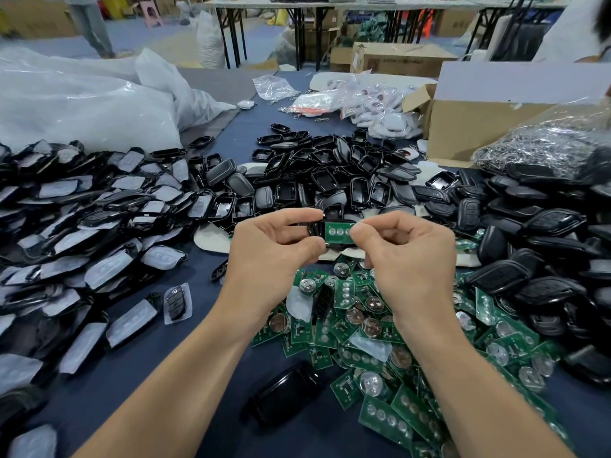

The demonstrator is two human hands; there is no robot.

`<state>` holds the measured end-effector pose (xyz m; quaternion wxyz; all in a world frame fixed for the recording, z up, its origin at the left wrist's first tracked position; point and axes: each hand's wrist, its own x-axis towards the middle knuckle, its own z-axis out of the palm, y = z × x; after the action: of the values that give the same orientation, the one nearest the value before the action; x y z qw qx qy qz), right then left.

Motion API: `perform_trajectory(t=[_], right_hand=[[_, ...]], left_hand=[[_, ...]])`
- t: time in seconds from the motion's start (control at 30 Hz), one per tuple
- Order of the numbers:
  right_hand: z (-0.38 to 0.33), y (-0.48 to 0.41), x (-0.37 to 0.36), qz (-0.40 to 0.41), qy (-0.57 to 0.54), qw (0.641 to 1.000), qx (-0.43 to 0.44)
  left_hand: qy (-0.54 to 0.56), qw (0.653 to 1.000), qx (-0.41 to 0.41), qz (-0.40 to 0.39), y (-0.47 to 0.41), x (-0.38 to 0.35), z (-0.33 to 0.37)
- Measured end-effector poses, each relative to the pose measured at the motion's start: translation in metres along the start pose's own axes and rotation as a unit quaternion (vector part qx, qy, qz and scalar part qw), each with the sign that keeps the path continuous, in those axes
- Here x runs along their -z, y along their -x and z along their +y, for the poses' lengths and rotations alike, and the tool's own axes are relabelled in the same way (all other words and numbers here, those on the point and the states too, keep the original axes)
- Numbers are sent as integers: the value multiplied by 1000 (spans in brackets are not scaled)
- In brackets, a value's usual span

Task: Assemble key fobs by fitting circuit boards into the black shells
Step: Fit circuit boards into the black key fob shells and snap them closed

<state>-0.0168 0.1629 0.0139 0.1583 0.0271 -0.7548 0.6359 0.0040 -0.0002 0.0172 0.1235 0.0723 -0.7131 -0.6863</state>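
Green circuit board [337, 231] sits in the open face of a black shell [314, 229], both held mid-frame above the bench [205, 328]. Left hand [264, 252] pinches the shell's left end between thumb and fingers. Right hand [408, 259] has its fingers curled, thumb tip on the board's right end. Can't tell if the board is fully seated.

Surroundings:
- Loose board pile [380, 345] directly under both hands, spreading to lower right; many carry round coin cells.
- Empty shell heap [330, 173] just behind the hands, centre frame.
- Left heap [82, 226]: black parts with pale translucent pads, fills the left side.
- Right heap [545, 246]: closed black covers, touching the board pile's right edge.
- One glossy black fob [287, 395] lies alone at bottom centre, between the forearms.
- Cardboard box [479, 127] upper right, clear bag of metal rings [545, 143] in front of it.
- White plastic sacks [82, 104] upper left.

Open room: bare blue bench cloth runs as a diagonal strip from lower left towards centre, plus a narrow lane between the shell heap and the sacks. Bench far edge is at upper centre; other edges out of frame.
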Motion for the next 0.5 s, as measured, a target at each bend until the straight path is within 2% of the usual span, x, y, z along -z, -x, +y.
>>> perform_trajectory(t=[0.23,0.5], right_hand=[[0,0,0,-11,15,1000,1],[-4,5,-3,19,75,997,27]], left_hand=[[13,1000,-5,-27,1,-1,2],[19,999,-2,-42,4,-3,4]])
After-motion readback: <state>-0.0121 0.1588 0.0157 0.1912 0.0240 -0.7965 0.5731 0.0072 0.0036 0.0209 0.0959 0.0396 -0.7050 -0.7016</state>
